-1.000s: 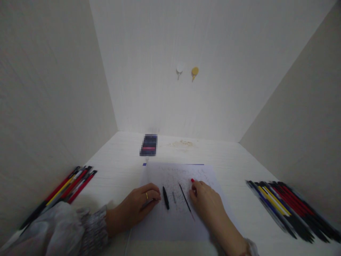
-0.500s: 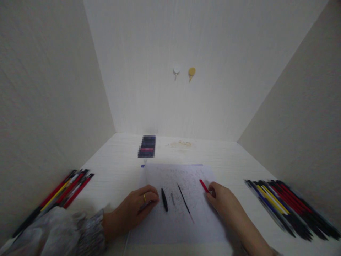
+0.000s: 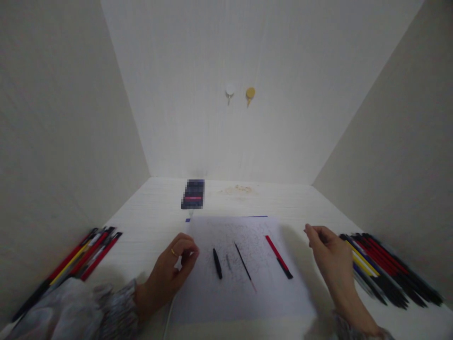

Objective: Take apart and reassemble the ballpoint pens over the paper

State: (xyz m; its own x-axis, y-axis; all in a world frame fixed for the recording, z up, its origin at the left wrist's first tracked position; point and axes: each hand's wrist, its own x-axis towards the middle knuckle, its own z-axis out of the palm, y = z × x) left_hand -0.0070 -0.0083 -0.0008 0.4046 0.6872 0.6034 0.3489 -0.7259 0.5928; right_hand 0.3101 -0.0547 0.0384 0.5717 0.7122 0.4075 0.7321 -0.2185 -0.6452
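Note:
My left hand (image 3: 174, 270), a ring on one finger, hovers by the left edge of a white sheet of paper (image 3: 212, 307). Its fingers are curled toward the thumb, and nothing shows in them. Off the sheet's right side is my right hand (image 3: 329, 257), thumb and forefinger pinched; whether they hold something small cannot be made out. On the speckled paper lie a black pen part (image 3: 217, 263), a small grey piece (image 3: 228, 262), a thin dark pen refill (image 3: 243, 262) and a red strip with a black end (image 3: 278, 256).
Several red, yellow and black pens (image 3: 76, 255) lie along the left wall. More pens (image 3: 392, 269) are grouped by the right wall. A blurred dark phone-like object (image 3: 193, 193) sits behind the paper. Two hooks (image 3: 250, 92) hang on the back wall.
My right hand has let go of the red strip, which stays on the paper, and moved right toward the pens. My left hand has drawn slightly left, away from the black pen part.

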